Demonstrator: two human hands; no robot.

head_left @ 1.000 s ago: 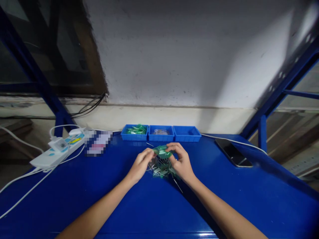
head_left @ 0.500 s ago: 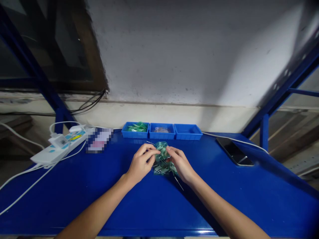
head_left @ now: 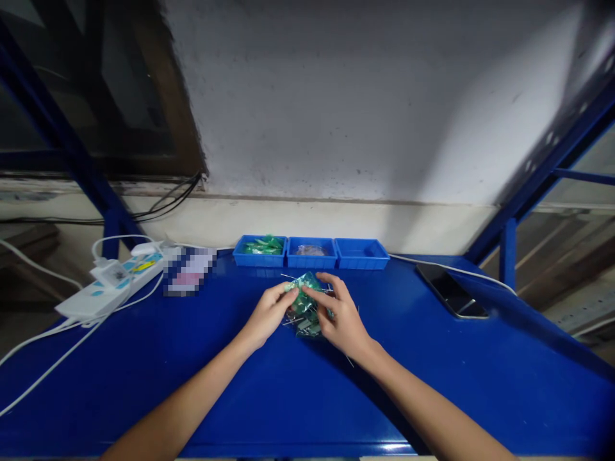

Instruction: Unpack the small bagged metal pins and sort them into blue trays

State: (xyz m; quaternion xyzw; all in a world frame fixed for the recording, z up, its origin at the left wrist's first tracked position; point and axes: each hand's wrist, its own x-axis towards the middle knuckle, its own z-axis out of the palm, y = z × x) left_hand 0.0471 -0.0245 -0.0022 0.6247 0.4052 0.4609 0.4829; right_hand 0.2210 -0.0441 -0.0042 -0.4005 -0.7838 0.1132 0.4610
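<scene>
My left hand is closed, its thumb and fingers pinching the left edge of a small green-tinted clear plastic bag. Pale pieces show dimly inside; I cannot make out their kind. Over the bag's right side is my right hand, its fingers spread apart and a fingertip at or just above the plastic. Beneath both hands lies a pile of greenish pieces with thin metal wires, partly hidden by the hands. Single wires stick out of the pile to either side.
Along the back stand three blue trays: one with green bags, one with clear bags, and a right-hand tray. A white power strip with cables lies left, beside a blurred-out item. A phone rests at right.
My right hand has loosened from the bag, and its fingers have spread. The bag has tilted and shifted slightly left, with my left hand still pinching it.
</scene>
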